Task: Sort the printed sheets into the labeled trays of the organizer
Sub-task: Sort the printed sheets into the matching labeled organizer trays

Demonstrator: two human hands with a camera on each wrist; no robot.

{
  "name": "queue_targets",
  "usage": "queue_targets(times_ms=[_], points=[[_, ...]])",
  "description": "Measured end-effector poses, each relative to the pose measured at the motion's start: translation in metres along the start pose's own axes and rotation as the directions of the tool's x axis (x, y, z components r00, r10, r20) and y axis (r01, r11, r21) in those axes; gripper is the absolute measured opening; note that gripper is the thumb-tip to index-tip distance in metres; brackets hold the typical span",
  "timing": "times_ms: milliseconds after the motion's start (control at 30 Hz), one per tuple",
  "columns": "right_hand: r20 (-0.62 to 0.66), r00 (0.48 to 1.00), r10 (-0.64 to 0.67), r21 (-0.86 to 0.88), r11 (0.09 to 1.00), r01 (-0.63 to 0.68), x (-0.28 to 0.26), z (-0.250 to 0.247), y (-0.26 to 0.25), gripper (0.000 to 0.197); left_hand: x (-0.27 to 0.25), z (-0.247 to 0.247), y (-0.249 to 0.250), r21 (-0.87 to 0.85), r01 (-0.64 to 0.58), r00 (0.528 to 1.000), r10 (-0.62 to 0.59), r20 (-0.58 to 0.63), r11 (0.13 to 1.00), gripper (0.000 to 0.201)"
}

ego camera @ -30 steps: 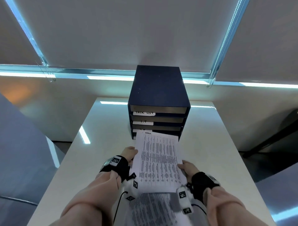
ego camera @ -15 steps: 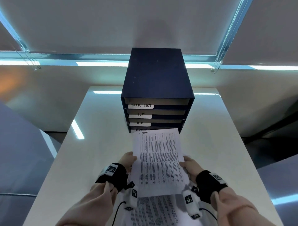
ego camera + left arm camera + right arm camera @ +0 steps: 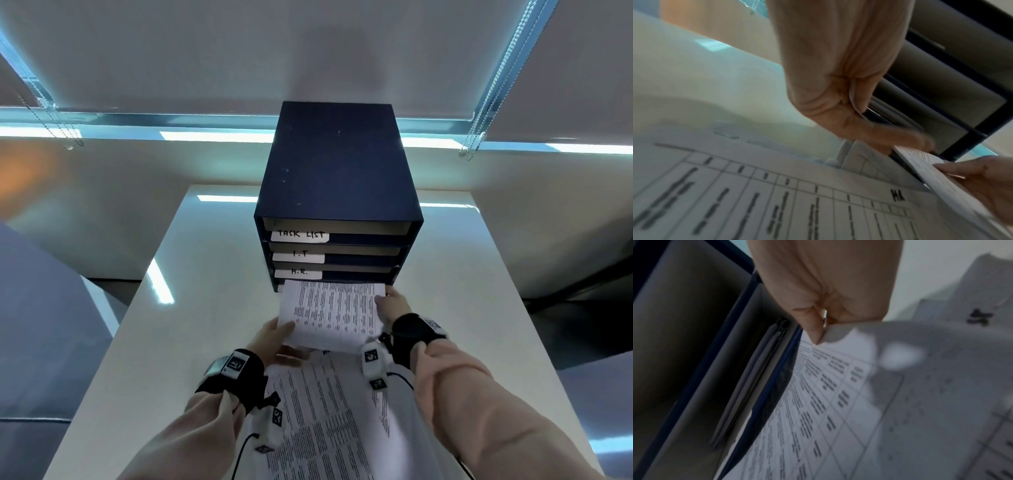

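Head view: both hands pinch the sheet (image 3: 334, 315), left hand (image 3: 277, 337) at its near corner, right hand (image 3: 394, 303) at its far edge by the organizer (image 3: 337, 171)'s bottom tray. Light, floppy paper; hold both side edges.

Printed sheet (image 3: 330, 313) entering bottom tray of navy organizer (image 3: 337, 171).

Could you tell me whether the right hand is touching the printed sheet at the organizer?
Touching: the right wrist view shows the right hand pinching the printed sheet by its edge.
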State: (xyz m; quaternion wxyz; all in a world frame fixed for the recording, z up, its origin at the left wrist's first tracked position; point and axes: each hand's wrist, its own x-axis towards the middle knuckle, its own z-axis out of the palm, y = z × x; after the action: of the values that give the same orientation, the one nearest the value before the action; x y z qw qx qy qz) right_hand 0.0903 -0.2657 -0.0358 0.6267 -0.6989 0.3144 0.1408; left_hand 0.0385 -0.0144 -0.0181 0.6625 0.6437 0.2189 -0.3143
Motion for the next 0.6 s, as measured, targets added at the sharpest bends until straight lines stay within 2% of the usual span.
queue_targets(times_ms=[67,133,200,233,300,367,433,500,533,600], points=[[0.040,0.998,0.038,0.031,0.999,-0.039,-0.003,0.000,-0.001,0.048,0.011,0.003,-0.002,-0.040,-0.055,0.993,0.050,-0.110,0.998,0.027],[0.131,0.989,0.073,0.091,0.992,-0.085,-0.009,-0.006,0.001,0.040,0.027,0.009,-0.003,-0.128,-0.110,0.974,0.081,-0.213,0.986,0.027],[0.197,0.970,0.143,0.074,0.984,-0.160,-0.011,-0.014,0.008,0.032,0.040,0.015,0.002,-0.224,-0.127,0.966,0.070,-0.248,0.966,0.022],[0.213,0.963,0.166,0.097,0.977,-0.190,-0.009,-0.016,0.011,0.024,0.045,0.019,0.006,-0.263,-0.130,0.966,0.063,-0.250,0.956,0.020],[0.218,0.958,0.189,0.217,0.947,-0.236,0.000,-0.014,0.011,0.027,0.056,0.021,0.016,-0.388,-0.146,0.970,0.055,-0.236,0.910,0.016],[0.192,0.960,0.205,0.417,0.868,-0.268,0.010,-0.005,0.002,0.017,0.065,0.021,0.028,-0.526,-0.160,0.982,0.082,-0.167,0.835,0.013],[0.181,0.961,0.210,0.602,0.749,-0.277,0.018,0.010,-0.011,0.015,0.072,0.021,0.040,-0.602,-0.160,0.987,0.128,-0.096,0.782,0.024],[0.201,0.955,0.218,0.706,0.644,-0.295,0.022,0.022,-0.021,0.024,0.076,0.018,0.047,-0.580,-0.147,0.989,0.133,-0.067,0.801,0.026],[0.199,0.956,0.214,0.721,0.629,-0.291,0.022,0.027,-0.023,0.027,0.077,0.016,0.048,-0.554,-0.138,0.990,0.127,-0.058,0.821,0.022],[0.208,0.962,0.176,0.686,0.676,-0.271,0.014,0.030,-0.022,0.024,0.071,0.010,0.048,-0.451,-0.127,0.992,0.108,-0.069,0.884,0.013]])
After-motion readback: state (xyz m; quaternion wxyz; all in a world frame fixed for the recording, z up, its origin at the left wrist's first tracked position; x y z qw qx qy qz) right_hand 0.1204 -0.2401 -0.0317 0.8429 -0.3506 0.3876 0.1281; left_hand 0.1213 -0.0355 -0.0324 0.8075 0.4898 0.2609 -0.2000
